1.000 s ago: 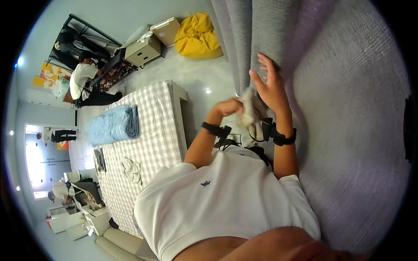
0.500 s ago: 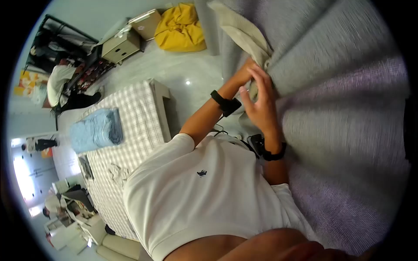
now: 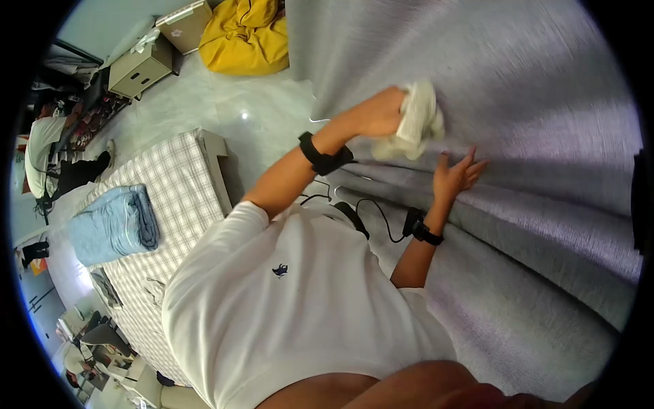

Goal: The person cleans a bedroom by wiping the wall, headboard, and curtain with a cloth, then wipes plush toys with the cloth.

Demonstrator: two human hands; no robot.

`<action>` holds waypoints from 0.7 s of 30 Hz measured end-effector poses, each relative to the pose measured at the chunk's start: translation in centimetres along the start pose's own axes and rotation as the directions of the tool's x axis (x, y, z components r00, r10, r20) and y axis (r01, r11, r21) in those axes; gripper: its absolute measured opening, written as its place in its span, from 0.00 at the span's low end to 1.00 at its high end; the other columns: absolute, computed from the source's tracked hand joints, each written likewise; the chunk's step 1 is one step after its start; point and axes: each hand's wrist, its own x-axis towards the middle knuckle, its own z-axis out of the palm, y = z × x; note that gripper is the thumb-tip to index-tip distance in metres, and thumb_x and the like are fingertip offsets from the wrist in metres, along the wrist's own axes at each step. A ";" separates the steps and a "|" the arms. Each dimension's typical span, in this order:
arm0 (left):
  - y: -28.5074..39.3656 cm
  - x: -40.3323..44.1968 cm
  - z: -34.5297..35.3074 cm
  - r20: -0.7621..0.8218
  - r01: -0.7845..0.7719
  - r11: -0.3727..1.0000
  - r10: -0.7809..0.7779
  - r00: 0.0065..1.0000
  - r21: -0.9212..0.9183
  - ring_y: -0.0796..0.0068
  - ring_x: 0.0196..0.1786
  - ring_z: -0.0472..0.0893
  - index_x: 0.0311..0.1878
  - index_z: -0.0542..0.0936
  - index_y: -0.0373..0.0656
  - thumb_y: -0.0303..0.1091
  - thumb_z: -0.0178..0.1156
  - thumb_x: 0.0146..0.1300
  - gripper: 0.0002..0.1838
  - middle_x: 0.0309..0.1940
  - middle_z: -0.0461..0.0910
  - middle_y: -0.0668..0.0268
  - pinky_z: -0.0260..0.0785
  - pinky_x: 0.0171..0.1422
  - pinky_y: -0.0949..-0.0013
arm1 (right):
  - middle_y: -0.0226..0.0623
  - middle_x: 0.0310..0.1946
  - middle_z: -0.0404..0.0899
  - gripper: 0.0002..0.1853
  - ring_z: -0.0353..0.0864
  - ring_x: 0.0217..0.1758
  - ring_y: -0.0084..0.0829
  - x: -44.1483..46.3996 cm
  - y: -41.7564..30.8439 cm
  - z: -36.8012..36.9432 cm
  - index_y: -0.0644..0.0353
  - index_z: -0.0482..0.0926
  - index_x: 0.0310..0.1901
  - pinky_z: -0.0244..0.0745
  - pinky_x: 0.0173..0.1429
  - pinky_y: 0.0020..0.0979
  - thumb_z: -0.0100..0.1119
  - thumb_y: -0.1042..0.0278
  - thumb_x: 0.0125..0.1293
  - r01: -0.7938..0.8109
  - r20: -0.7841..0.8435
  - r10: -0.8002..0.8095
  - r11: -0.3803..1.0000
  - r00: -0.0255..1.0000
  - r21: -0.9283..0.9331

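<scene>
My left hand [image 3: 383, 112] is closed round a bunched, pale beige cloth [image 3: 421, 119], blurred at its lower edge, in front of the grey-purple curtain [image 3: 531, 88]. To the right and lower, my right hand [image 3: 458, 178] has its fingers spread, with the fingertips at the curtain folds. It holds nothing, and a gap separates it from the cloth. Each wrist wears a black band with a small device.
Left of me is a bed [image 3: 174, 180] with a checked cover and a folded blue quilt [image 3: 116, 223]. Behind stand a yellow beanbag [image 3: 244, 41] and a beige cabinet [image 3: 141, 68]. A person in a white top [image 3: 42, 153] is at far left; others show below. A cable hangs near my waist.
The cloth, earlier stretched upward along the curtain, is now bunched in my left hand. My right hand has moved away from the left, rightward and its fingers have spread. The view has turned toward the curtain.
</scene>
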 end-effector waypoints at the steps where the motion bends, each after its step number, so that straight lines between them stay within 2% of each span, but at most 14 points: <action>1: -0.7 0.8 -1.6 -0.104 -0.151 0.988 0.150 0.983 -0.004 0.61 0.35 0.82 0.38 0.82 0.37 0.40 0.61 0.55 0.15 0.34 0.83 0.54 0.74 0.42 0.62 | 0.63 0.75 0.37 0.41 0.37 0.78 0.61 0.1 0.0 0.7 0.49 0.51 0.75 0.40 0.75 0.58 0.59 0.55 0.63 -0.025 0.015 0.025 1.000 1.000 -0.004; 2: -0.8 2.0 -3.0 -0.171 -0.186 0.982 0.189 0.967 0.035 0.61 0.33 0.82 0.37 0.81 0.37 0.41 0.62 0.54 0.15 0.32 0.83 0.55 0.73 0.39 0.62 | 0.63 0.75 0.37 0.41 0.37 0.78 0.61 -0.2 -0.7 1.1 0.49 0.51 0.75 0.40 0.75 0.58 0.59 0.55 0.63 -0.020 0.024 0.020 1.000 1.000 -0.015; 4: -0.4 4.9 -4.9 -0.272 -0.126 0.981 0.163 0.949 0.149 0.57 0.22 0.79 0.30 0.80 0.35 0.44 0.61 0.55 0.17 0.22 0.81 0.56 0.71 0.28 0.59 | 0.63 0.68 0.54 0.32 0.52 0.74 0.58 -1.0 -3.3 1.6 0.55 0.64 0.66 0.51 0.71 0.53 0.61 0.63 0.60 0.048 -0.021 -0.047 0.996 0.999 0.080; 5: -1.2 6.6 -4.1 -0.256 -0.158 0.950 0.228 0.939 0.268 0.55 0.25 0.80 0.30 0.81 0.35 0.46 0.61 0.55 0.18 0.23 0.81 0.55 0.72 0.30 0.59 | 0.63 0.68 0.54 0.32 0.52 0.74 0.58 -1.6 -4.4 2.1 0.55 0.64 0.66 0.51 0.71 0.53 0.61 0.63 0.60 0.073 -0.013 -0.073 0.994 0.997 0.080; 7: -2.2 9.0 -3.7 -0.245 -0.185 0.892 0.304 0.921 0.413 0.54 0.27 0.82 0.30 0.81 0.35 0.47 0.61 0.55 0.20 0.25 0.82 0.53 0.73 0.32 0.58 | 0.54 0.53 0.68 0.18 0.67 0.61 0.51 -2.6 -7.1 4.1 0.62 0.72 0.50 0.62 0.64 0.48 0.60 0.72 0.57 0.176 0.023 -0.216 0.847 0.976 0.502; 9: -2.1 9.2 -2.5 0.229 -0.142 0.816 0.012 0.973 0.560 0.52 0.31 0.81 0.32 0.82 0.39 0.46 0.61 0.56 0.17 0.27 0.82 0.53 0.74 0.44 0.58 | 0.51 0.47 0.69 0.13 0.69 0.56 0.48 -2.2 -11.3 5.0 0.63 0.71 0.44 0.64 0.60 0.47 0.58 0.75 0.56 0.304 -0.054 -0.331 0.776 0.942 0.553; 10: -3.3 8.8 -2.6 0.317 -0.155 0.789 -0.053 0.947 0.595 0.52 0.32 0.81 0.32 0.82 0.38 0.47 0.61 0.56 0.18 0.28 0.82 0.53 0.74 0.44 0.57 | 0.47 0.40 0.69 0.09 0.72 0.50 0.45 -1.3 -12.5 5.0 0.64 0.70 0.38 0.66 0.57 0.46 0.56 0.78 0.55 0.421 -0.131 -0.430 0.700 0.893 0.577; 11: -5.3 8.1 -2.8 0.396 -0.176 0.757 -0.117 0.911 0.629 0.52 0.34 0.82 0.31 0.81 0.38 0.49 0.60 0.56 0.20 0.30 0.82 0.52 0.73 0.44 0.56 | 0.48 0.43 0.71 0.12 0.72 0.51 0.47 0.1 -13.0 5.2 0.66 0.71 0.43 0.66 0.59 0.46 0.54 0.79 0.56 0.425 -0.185 -0.397 0.689 0.899 0.587; 12: -8.6 6.9 -3.5 0.296 -0.110 0.832 -0.068 0.953 0.544 0.52 0.35 0.82 0.33 0.81 0.38 0.49 0.61 0.55 0.20 0.31 0.82 0.52 0.73 0.44 0.56 | 0.48 0.43 0.71 0.12 0.72 0.51 0.47 2.1 -13.5 5.1 0.66 0.71 0.43 0.66 0.59 0.46 0.54 0.79 0.56 0.432 -0.204 -0.392 0.682 0.897 0.590; 14: -8.6 5.5 -7.2 0.201 0.043 0.822 -0.190 0.961 0.568 0.51 0.37 0.82 0.37 0.80 0.39 0.48 0.62 0.53 0.20 0.34 0.83 0.52 0.74 0.45 0.55 | 0.50 0.48 0.72 0.17 0.72 0.54 0.48 5.8 -13.7 4.8 0.66 0.71 0.50 0.65 0.61 0.45 0.53 0.79 0.56 0.453 -0.399 -0.258 0.710 0.880 0.539; 15: -5.8 5.7 -9.4 0.175 0.130 0.713 -0.337 0.925 0.689 0.51 0.38 0.82 0.40 0.80 0.40 0.47 0.63 0.52 0.20 0.35 0.83 0.53 0.74 0.45 0.55 | 0.52 0.56 0.69 0.24 0.68 0.61 0.51 7.5 -13.5 5.0 0.66 0.68 0.57 0.63 0.65 0.48 0.53 0.76 0.57 0.421 -0.384 -0.228 0.718 0.895 0.555; 16: -5.7 6.1 -10.6 0.175 0.111 0.687 -0.332 0.927 0.718 0.51 0.38 0.82 0.40 0.80 0.40 0.47 0.63 0.52 0.20 0.35 0.83 0.53 0.74 0.45 0.55 | 0.52 0.56 0.69 0.24 0.68 0.61 0.51 9.2 -13.3 5.4 0.66 0.68 0.57 0.63 0.65 0.48 0.53 0.76 0.57 0.425 -0.408 -0.205 0.700 0.889 0.574; 19: -4.1 6.5 -13.2 -0.076 0.098 0.781 -0.065 0.995 0.616 0.52 0.40 0.82 0.40 0.80 0.42 0.44 0.63 0.51 0.17 0.37 0.82 0.55 0.74 0.47 0.56 | 0.56 0.65 0.61 0.30 0.60 0.69 0.54 12.4 -12.1 6.4 0.64 0.64 0.63 0.59 0.69 0.51 0.56 0.73 0.57 0.407 -0.423 -0.232 0.825 0.876 0.391; 21: -2.6 5.7 -16.4 -0.184 0.202 0.836 -0.124 0.975 0.510 0.55 0.41 0.82 0.43 0.80 0.42 0.42 0.62 0.53 0.17 0.38 0.83 0.56 0.73 0.49 0.59 | 0.61 0.70 0.50 0.35 0.52 0.73 0.59 13.8 -11.5 6.7 0.60 0.60 0.67 0.53 0.71 0.56 0.59 0.70 0.57 0.229 -0.350 -0.122 0.931 0.929 0.283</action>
